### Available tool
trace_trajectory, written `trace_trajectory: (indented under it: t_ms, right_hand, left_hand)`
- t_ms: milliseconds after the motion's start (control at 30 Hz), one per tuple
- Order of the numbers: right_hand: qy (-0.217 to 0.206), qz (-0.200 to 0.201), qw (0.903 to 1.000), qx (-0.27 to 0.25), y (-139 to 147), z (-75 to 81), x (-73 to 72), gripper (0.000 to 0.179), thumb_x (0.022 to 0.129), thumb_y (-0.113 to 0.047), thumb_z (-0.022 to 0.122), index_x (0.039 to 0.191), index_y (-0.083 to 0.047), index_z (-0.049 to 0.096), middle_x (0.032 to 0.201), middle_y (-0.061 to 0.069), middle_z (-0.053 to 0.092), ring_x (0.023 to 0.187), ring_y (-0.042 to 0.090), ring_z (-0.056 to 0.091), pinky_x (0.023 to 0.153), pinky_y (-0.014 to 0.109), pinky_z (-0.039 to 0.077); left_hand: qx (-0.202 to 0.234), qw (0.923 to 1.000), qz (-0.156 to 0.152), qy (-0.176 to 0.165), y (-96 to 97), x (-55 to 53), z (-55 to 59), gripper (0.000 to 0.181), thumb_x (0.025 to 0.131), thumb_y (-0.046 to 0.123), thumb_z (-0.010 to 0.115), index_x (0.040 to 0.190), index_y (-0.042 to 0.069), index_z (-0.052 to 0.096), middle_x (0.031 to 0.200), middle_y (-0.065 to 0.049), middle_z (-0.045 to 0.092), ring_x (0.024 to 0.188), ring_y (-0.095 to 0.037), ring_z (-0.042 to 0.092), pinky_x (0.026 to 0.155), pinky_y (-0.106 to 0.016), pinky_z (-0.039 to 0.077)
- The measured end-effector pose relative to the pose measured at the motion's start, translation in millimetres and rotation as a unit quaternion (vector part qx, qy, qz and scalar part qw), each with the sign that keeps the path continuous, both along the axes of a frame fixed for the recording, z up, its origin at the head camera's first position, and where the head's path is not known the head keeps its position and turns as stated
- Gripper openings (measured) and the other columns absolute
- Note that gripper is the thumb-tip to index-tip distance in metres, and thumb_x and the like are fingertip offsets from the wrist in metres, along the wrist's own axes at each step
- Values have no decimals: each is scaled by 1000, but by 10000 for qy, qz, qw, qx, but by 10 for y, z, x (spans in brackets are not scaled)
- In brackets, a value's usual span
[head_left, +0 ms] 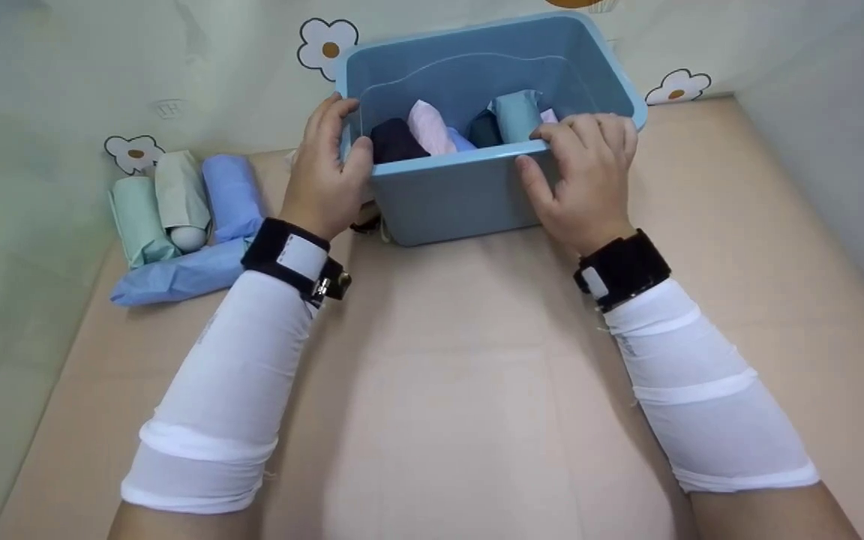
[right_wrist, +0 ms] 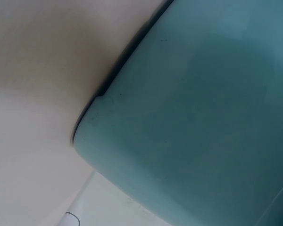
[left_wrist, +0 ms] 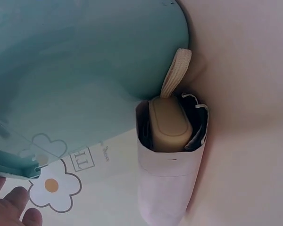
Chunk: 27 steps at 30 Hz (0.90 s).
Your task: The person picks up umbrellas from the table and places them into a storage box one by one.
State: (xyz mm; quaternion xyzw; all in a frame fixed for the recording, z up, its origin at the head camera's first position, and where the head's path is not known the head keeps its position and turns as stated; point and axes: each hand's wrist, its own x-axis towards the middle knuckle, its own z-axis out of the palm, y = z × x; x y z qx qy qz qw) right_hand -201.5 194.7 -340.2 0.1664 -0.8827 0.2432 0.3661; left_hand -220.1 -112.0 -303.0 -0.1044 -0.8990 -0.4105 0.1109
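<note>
A blue plastic bin (head_left: 454, 202) stands at the back of the table. My left hand (head_left: 327, 169) holds its left rim near the front corner, with the thumb at the corner. Over the front rim, towards the right, curl the fingers of my right hand (head_left: 589, 176), its thumb against the outer wall. Inside lie several fabric-wrapped bundles, among them a dark one (head_left: 397, 141), a pink one (head_left: 430, 127) and a teal one (head_left: 517, 116). Beside the bin, a folded umbrella (left_wrist: 167, 174) in a pale sleeve shows its beige handle and strap; my left hand mostly hides it in the head view.
Left of the bin lie a green bundle (head_left: 141, 221), a cream-sleeved folded umbrella (head_left: 181, 191) with a rounded handle end, an upright-lying blue bundle (head_left: 232, 195) and another blue bundle (head_left: 181, 276) across their front. A flower-patterned wall covering (head_left: 237, 67) rises behind the table (head_left: 462, 390).
</note>
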Motion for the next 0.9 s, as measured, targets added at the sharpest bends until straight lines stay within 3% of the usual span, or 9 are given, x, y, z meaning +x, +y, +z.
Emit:
trace_trajectory:
  t_ms: [400,633,900]
  right_hand:
    - [-31,-1,10000,-6,-2,16,14,49,102,-50,50,115,-7,71,108,16,64,113,36,46,108,57,22]
    - [64,113,9996,-231,2,17,17,49,101,-49,53,113,-5,72,107,15,66,111,35,48,107,56,23]
    - [50,102,9997,-195,1,17,25,49,101,-49,52,113,-6,72,107,15,65,112,35,48,108,56,23]
  left_hand:
    - [214,9996,88,-183,-66,41,-65,65,106,50,38,164,22,32,172,1,31,157,-12,33,128,-35,28]
    - [426,9991,-55,11,-111,53,-133,69,107,51,38,166,15,29,169,-5,38,156,-14,34,129,-38,27]
    - [626,9979,-109,-106,-168,80,-187,65,111,47,39,165,13,30,168,-8,40,157,-16,34,129,-40,27]
